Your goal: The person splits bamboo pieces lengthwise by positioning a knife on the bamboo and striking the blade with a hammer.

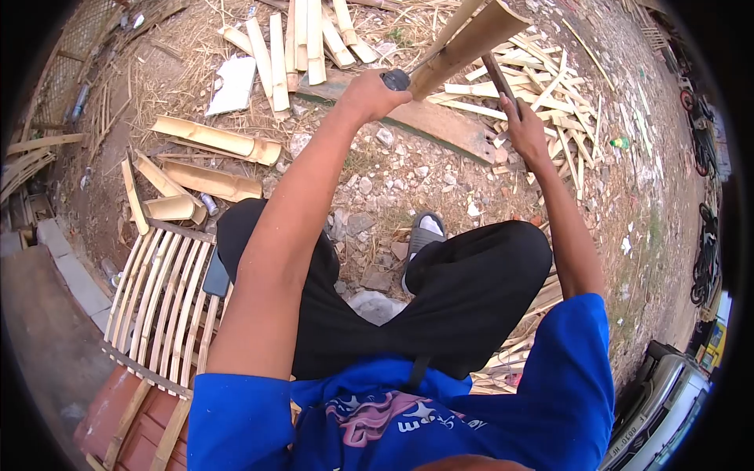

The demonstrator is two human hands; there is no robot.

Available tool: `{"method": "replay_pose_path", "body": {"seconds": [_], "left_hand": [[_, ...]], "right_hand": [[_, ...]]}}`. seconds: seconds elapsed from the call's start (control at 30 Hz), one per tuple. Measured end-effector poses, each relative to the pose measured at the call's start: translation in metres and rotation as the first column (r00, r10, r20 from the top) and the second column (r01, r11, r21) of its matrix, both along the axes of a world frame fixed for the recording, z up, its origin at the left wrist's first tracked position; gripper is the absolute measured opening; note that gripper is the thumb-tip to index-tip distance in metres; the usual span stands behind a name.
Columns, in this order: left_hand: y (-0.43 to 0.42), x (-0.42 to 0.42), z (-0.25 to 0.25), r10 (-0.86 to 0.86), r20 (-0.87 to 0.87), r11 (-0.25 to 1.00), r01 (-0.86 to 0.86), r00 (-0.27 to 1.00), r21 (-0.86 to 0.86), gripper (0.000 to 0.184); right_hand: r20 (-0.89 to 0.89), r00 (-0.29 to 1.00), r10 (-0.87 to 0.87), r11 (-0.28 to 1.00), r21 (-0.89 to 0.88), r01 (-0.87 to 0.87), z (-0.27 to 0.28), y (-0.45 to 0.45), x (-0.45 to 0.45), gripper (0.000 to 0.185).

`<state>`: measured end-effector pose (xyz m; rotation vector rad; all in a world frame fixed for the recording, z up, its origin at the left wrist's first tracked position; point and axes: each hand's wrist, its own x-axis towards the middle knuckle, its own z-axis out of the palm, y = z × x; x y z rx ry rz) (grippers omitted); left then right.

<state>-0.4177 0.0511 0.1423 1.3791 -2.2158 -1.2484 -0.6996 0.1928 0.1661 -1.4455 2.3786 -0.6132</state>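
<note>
My left hand (pixel 369 96) is wrapped round the dark handle of a knife (pixel 395 80). Its thin blade runs up against a split length of bamboo (pixel 471 45), which stands tilted above a wooden plank (pixel 448 132). Whether the blade is inside the bamboo I cannot tell. On the right, my right hand (pixel 525 132) grips a brown wooden stick (pixel 498 77). The stick's upper end reaches the bamboo's edge, and its tip is partly hidden there. Behind it lies a heap of thin bamboo strips (pixel 561 94).
Split bamboo pieces (pixel 212 141) lie on the stony ground at left, with more halves (pixel 308 39) at the top. A slatted bamboo bench (pixel 165 298) with a phone (pixel 216 275) stands beside my left leg. A parked vehicle (pixel 660 408) is at lower right.
</note>
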Motion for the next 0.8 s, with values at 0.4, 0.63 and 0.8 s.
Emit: {"method": "replay_pose_path", "body": {"seconds": [0.4,0.63,0.8], "left_hand": [[0.0,0.0,0.014,0.016,-0.012,1.0,-0.016,1.0,-0.002,0.047],[-0.012,0.0,0.008,0.02,0.063,0.999,-0.022,0.998,0.039,0.051],[-0.003,0.008,0.014,0.03,0.039,0.997,-0.032,0.999,0.065,0.048]], "right_hand": [[0.421,0.881,0.215,0.536,-0.805,0.254,0.153,-0.039,-0.005,0.053],[-0.022,0.997,0.069,0.992,0.107,-0.067,-0.019,-0.003,-0.009,0.051],[0.013,1.0,0.011,0.993,0.121,-0.012,-0.033,0.02,-0.002,0.052]]}}
